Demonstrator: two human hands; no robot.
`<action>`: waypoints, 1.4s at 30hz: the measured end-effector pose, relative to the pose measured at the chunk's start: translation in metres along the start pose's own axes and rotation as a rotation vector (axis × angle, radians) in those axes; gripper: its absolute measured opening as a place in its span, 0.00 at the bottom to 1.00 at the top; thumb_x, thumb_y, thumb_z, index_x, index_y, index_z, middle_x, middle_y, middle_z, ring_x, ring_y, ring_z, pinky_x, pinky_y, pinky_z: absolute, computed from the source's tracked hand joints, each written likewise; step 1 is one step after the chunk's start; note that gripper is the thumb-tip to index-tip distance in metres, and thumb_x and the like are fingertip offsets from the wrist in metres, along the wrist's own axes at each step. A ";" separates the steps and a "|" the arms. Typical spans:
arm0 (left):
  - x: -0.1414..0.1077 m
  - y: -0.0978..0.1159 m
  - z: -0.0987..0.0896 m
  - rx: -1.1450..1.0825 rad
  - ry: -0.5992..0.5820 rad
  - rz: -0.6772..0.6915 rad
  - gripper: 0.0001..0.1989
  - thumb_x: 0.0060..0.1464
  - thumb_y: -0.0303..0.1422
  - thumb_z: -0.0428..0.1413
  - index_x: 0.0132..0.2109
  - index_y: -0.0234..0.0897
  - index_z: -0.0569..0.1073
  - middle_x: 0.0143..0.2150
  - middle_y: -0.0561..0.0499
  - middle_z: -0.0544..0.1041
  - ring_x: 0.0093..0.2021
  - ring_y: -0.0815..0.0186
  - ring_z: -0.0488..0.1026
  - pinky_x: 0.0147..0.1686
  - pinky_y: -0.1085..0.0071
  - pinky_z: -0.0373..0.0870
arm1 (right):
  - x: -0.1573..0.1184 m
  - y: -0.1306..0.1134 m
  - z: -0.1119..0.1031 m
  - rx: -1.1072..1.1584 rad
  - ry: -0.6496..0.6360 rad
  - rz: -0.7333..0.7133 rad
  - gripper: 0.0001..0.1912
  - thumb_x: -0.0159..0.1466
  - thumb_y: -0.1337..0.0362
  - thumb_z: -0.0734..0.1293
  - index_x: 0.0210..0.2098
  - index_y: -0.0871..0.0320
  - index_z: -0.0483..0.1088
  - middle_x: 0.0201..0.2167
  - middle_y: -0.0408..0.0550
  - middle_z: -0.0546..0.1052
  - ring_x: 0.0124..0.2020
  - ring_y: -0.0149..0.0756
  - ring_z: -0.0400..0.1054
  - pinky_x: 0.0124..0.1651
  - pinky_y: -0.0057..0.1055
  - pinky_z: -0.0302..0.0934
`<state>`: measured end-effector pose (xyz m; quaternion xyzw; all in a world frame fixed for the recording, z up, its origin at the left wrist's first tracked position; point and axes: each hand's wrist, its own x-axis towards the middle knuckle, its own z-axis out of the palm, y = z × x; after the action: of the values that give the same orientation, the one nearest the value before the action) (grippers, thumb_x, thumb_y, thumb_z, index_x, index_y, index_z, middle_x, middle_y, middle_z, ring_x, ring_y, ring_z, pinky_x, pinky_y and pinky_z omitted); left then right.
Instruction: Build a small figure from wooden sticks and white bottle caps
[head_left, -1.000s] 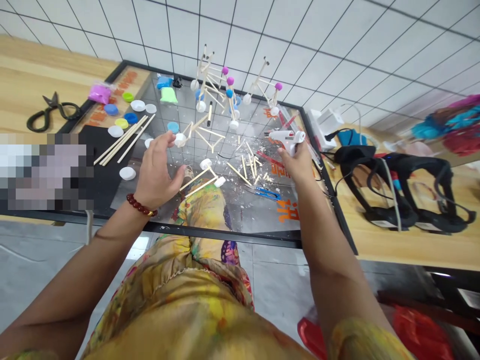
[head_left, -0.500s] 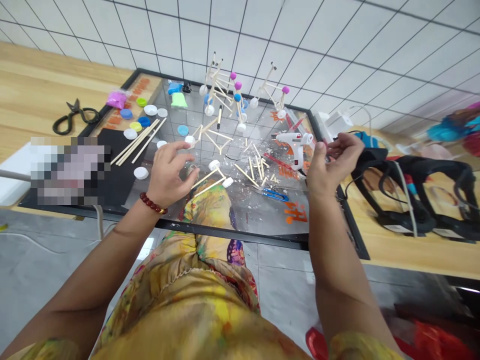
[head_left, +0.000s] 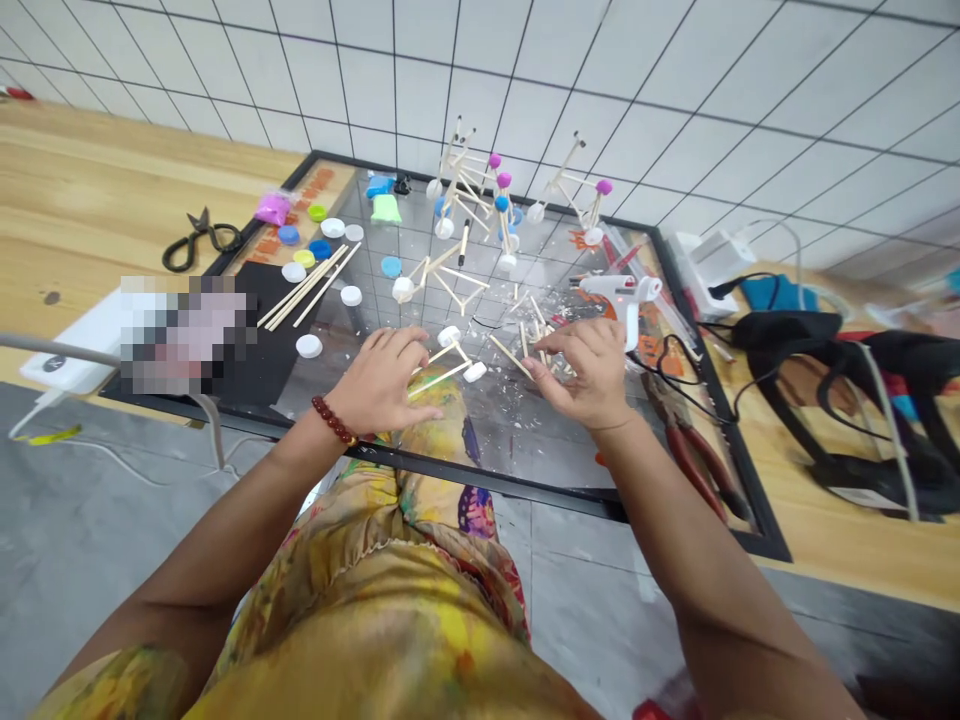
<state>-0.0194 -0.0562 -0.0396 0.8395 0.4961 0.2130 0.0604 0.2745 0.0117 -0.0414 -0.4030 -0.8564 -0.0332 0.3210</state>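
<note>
While the left hand (head_left: 379, 383) spreads above the surface (head_left: 517, 450), thumb and fingers apart and gripping nothing that shows, a stick frame (head_left: 448, 376) with white caps lies just beside it, its ends reaching toward that gap. The right hand (head_left: 589, 372) is half curled over loose stick pieces (head_left: 511, 357); whether it pinches one I cannot tell. Beyond it rests a white glue gun (head_left: 619, 292); farther back, stick models (head_left: 504, 180) stand near the tiled wall (head_left: 337, 80).

Black strapped gear (head_left: 787, 330) at right, white tiled wall (head_left: 424, 65) behind.
</note>
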 end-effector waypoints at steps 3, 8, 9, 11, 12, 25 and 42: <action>-0.004 0.001 -0.004 0.052 -0.010 -0.023 0.19 0.48 0.46 0.65 0.39 0.39 0.71 0.59 0.37 0.72 0.60 0.48 0.69 0.61 0.48 0.62 | -0.002 -0.008 0.005 0.113 -0.116 -0.010 0.18 0.64 0.46 0.66 0.43 0.53 0.72 0.37 0.49 0.79 0.43 0.46 0.70 0.52 0.46 0.54; -0.022 0.007 -0.013 0.139 0.053 -0.137 0.11 0.53 0.41 0.61 0.39 0.40 0.72 0.63 0.38 0.70 0.65 0.47 0.64 0.67 0.43 0.55 | -0.007 -0.019 0.020 0.233 -0.268 0.020 0.26 0.64 0.48 0.68 0.57 0.54 0.66 0.46 0.53 0.79 0.48 0.50 0.71 0.52 0.47 0.56; -0.026 0.008 -0.014 0.143 0.073 -0.176 0.09 0.54 0.38 0.60 0.39 0.41 0.73 0.62 0.39 0.70 0.65 0.48 0.65 0.66 0.44 0.56 | -0.008 -0.020 0.023 0.235 -0.276 0.029 0.26 0.64 0.48 0.68 0.57 0.54 0.65 0.46 0.53 0.79 0.48 0.51 0.72 0.52 0.48 0.56; -0.035 0.011 -0.016 0.139 0.104 -0.251 0.05 0.55 0.34 0.58 0.40 0.41 0.73 0.60 0.41 0.72 0.63 0.49 0.67 0.65 0.45 0.58 | -0.010 -0.021 0.026 0.235 -0.275 0.040 0.26 0.65 0.49 0.68 0.58 0.53 0.65 0.46 0.53 0.79 0.48 0.51 0.72 0.52 0.49 0.57; -0.038 0.013 -0.016 0.134 0.112 -0.279 0.05 0.55 0.34 0.58 0.41 0.41 0.73 0.59 0.41 0.73 0.62 0.49 0.68 0.65 0.45 0.59 | -0.010 -0.022 0.027 0.236 -0.271 0.042 0.26 0.64 0.49 0.68 0.58 0.53 0.64 0.46 0.53 0.79 0.49 0.52 0.72 0.52 0.49 0.57; -0.045 0.036 0.001 0.124 0.151 -0.452 0.07 0.59 0.37 0.58 0.42 0.39 0.71 0.55 0.37 0.74 0.61 0.47 0.69 0.61 0.42 0.63 | -0.011 -0.034 0.027 0.214 -0.293 0.109 0.16 0.66 0.49 0.67 0.46 0.51 0.73 0.39 0.48 0.78 0.44 0.45 0.72 0.49 0.45 0.54; -0.046 0.014 -0.004 0.147 0.235 -0.507 0.04 0.60 0.33 0.57 0.41 0.39 0.73 0.56 0.38 0.73 0.59 0.48 0.70 0.58 0.46 0.66 | -0.011 -0.039 0.025 0.269 -0.315 0.102 0.16 0.67 0.49 0.66 0.48 0.51 0.70 0.36 0.46 0.78 0.40 0.44 0.73 0.48 0.43 0.53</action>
<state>-0.0292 -0.1032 -0.0460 0.6604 0.7079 0.2503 -0.0075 0.2386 -0.0136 -0.0595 -0.3996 -0.8712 0.1611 0.2352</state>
